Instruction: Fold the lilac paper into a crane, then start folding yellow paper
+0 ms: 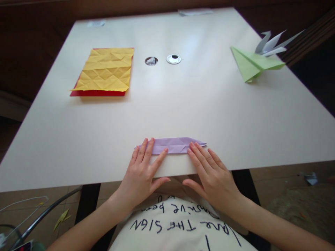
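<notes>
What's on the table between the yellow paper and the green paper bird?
Two small round things: a dark hole and a silver disc. They sit between the yellow paper and the green paper bird, seen from the head camera.

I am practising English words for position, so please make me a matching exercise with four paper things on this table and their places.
Things:
1. purple folded strip
2. yellow creased sheet
3. green folded model
4. red sheet

Places:
A. far right, by the table edge
B. lying on top of another sheet, far left
C. near edge, under the fingertips of the left hand and right hand
D. mostly covered, only its edges showing

Pairs: 1-C, 2-B, 3-A, 4-D
</notes>
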A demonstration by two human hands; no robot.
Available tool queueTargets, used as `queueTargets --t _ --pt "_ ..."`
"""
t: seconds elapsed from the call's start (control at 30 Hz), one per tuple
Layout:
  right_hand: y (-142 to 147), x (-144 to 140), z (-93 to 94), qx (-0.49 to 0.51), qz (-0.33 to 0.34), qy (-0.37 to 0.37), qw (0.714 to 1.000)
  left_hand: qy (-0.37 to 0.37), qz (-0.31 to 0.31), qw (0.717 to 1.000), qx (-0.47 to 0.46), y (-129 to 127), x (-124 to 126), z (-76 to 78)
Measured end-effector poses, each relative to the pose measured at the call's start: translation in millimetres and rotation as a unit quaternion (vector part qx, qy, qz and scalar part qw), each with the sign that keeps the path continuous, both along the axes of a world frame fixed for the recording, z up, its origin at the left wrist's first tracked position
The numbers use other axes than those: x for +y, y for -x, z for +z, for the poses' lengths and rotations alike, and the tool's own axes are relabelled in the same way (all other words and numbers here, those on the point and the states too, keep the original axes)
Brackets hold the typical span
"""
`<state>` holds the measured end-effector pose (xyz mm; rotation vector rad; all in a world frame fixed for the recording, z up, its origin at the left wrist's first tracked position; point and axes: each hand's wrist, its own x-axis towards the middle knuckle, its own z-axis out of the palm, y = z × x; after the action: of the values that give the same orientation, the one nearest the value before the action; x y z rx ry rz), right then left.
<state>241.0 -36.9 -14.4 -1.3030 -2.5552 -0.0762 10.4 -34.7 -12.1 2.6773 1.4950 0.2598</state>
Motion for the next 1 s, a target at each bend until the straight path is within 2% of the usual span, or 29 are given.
queueTargets --t 0.13,0.27,0.37,0.5,0.67,0.83,1.0 --pt "12 7 7.6 0.052 0.009 0.009 0.999 -0.011 -0.024 0.999 -0.030 -7 6 2.8" --pt "27 15 -0.3 0.059 0.085 0.023 0.994 -0.029 -0.050 0.993 -0.101 -17 16 2.9" --pt "29 18 -6.9 0.033 0.104 0.028 0.994 -0.007 -0.055 0.994 -0.095 -19 20 1.1" --pt "19 19 -6.6 0.011 0.102 0.053 0.993 0.017 -0.068 0.997 -0.015 -12 16 -0.4" --pt "-1 18 -7.0 0.001 0.046 0.051 0.998 0.007 -0.045 0.998 0.031 -5 10 -0.2" --pt "-24 19 -5.4 0.016 0.026 0.042 0.999 -0.012 -0.046 0.999 0.020 -4 11 0.6" --pt "-36 27 1.8 0.112 0.032 0.010 0.993 -0.071 -0.027 0.996 -0.050 -10 19 4.0"
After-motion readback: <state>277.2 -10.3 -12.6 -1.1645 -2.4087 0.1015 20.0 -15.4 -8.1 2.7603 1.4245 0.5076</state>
